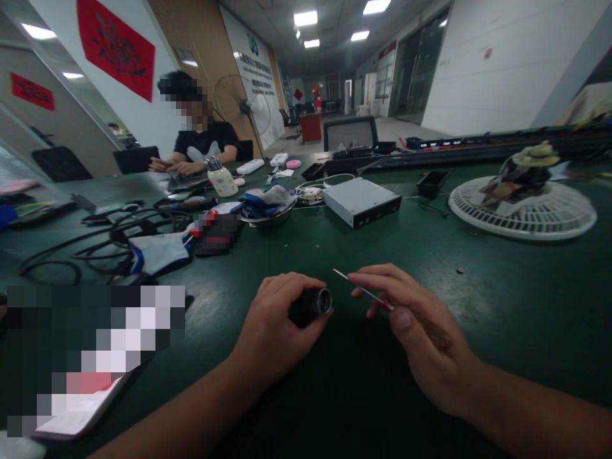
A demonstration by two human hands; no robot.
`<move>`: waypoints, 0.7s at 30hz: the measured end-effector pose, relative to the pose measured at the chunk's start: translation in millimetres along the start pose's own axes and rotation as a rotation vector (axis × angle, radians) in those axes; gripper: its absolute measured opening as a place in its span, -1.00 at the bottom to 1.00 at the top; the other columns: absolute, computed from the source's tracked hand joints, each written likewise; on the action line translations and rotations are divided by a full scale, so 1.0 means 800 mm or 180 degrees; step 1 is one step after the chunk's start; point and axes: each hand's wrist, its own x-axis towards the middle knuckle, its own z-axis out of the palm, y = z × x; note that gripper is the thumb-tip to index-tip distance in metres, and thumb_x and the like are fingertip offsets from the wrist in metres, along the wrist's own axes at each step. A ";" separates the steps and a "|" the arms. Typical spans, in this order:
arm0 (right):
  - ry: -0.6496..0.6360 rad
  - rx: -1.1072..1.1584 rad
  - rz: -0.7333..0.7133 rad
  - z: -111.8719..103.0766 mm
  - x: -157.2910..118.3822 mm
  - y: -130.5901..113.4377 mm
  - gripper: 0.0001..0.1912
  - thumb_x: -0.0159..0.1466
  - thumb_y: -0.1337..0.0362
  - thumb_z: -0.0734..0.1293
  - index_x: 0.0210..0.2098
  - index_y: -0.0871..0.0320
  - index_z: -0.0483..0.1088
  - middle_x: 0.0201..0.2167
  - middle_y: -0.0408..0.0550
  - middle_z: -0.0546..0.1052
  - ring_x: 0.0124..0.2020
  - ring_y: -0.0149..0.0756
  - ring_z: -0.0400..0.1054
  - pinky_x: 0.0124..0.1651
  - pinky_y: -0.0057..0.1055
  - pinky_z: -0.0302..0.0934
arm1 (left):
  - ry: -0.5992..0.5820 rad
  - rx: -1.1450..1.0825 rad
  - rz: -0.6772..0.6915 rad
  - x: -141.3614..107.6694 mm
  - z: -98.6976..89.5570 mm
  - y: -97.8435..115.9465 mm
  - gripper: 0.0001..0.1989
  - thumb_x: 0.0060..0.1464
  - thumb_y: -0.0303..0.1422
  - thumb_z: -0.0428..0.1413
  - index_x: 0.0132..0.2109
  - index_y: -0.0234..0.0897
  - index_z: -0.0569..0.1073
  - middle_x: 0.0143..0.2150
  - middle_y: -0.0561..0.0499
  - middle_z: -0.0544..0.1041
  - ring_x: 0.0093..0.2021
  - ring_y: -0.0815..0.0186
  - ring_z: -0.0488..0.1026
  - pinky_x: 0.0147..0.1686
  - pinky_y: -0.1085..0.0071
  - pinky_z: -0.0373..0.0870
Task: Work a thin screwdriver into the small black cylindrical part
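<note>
My left hand (282, 315) is wrapped round a black cylinder (306, 307), held on its side with its round end facing right. That end has a pale ring and a dark middle; what kind of object it is I cannot make out. In my right hand (425, 331) lies a screwdriver (366, 292) with a thin metal shaft and a reddish, see-through handle. Its tip points up and left, a short way from the cylinder's end and apart from it. Most of the handle is hidden by my palm and fingers.
Beyond my hands stand a grey disc drive (361, 199), a metal bowl (268, 220) with cloth in it and a white fan grille (521, 220). Black cables (119, 236) and a glove (160, 252) lie left. A small dark part (459, 271) sits right. A person (205, 140) works across the table.
</note>
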 end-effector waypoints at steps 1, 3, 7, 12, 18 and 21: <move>-0.0033 0.0037 -0.0042 0.000 0.000 -0.001 -0.59 0.48 0.02 0.17 0.15 0.02 0.47 0.04 0.05 0.50 -0.03 -0.17 0.44 -0.08 -0.24 0.37 | 0.0023 0.0016 -0.0099 0.000 0.000 0.000 -0.74 0.06 -0.39 0.28 -0.08 -0.14 0.49 -0.18 0.06 0.59 -0.16 0.20 0.51 -0.13 0.19 0.37; -0.0138 0.0104 -0.0121 -0.001 0.001 -0.002 -0.60 0.48 0.03 0.18 0.12 0.03 0.50 -0.05 0.03 0.56 -0.09 -0.19 0.47 -0.10 -0.25 0.37 | 0.0047 0.0022 -0.0255 0.000 -0.001 -0.001 -0.75 0.05 -0.39 0.28 -0.10 -0.14 0.49 -0.19 0.06 0.59 -0.19 0.21 0.51 -0.17 0.22 0.39; -0.0285 0.0117 -0.0135 -0.001 0.003 -0.003 -0.66 0.47 0.12 0.23 0.09 0.04 0.54 -0.09 0.01 0.60 -0.09 -0.23 0.50 -0.09 -0.31 0.37 | 0.0054 -0.0014 -0.0257 0.000 -0.002 0.000 -0.75 0.05 -0.39 0.28 -0.10 -0.13 0.49 -0.19 0.07 0.58 -0.18 0.22 0.51 -0.15 0.23 0.40; -0.0224 0.0082 -0.0046 0.000 0.003 0.000 -0.72 0.45 0.20 0.28 0.07 0.00 0.55 -0.09 -0.05 0.62 -0.06 -0.29 0.52 -0.02 -0.35 0.36 | 0.0042 -0.0086 0.0014 0.000 -0.002 0.003 -0.74 0.04 -0.41 0.27 -0.09 -0.14 0.49 -0.20 0.06 0.58 -0.17 0.22 0.50 -0.13 0.22 0.40; -0.0298 0.0151 -0.0079 -0.001 0.003 -0.002 -0.71 0.44 0.19 0.28 0.07 0.03 0.56 -0.07 -0.01 0.63 -0.05 -0.26 0.53 -0.03 -0.32 0.38 | 0.0041 -0.0090 0.0167 0.000 -0.001 0.004 -0.75 0.04 -0.41 0.27 -0.10 -0.16 0.49 -0.21 0.05 0.59 -0.18 0.22 0.50 -0.14 0.21 0.39; -0.0442 0.0230 -0.0145 -0.002 0.004 -0.005 -0.70 0.44 0.22 0.26 0.07 0.04 0.55 -0.08 -0.01 0.63 -0.08 -0.27 0.53 -0.06 -0.33 0.38 | 0.0024 -0.0094 0.0188 0.001 -0.002 0.004 -0.74 0.01 -0.44 0.27 -0.11 -0.17 0.49 -0.21 0.05 0.59 -0.18 0.22 0.51 -0.14 0.20 0.38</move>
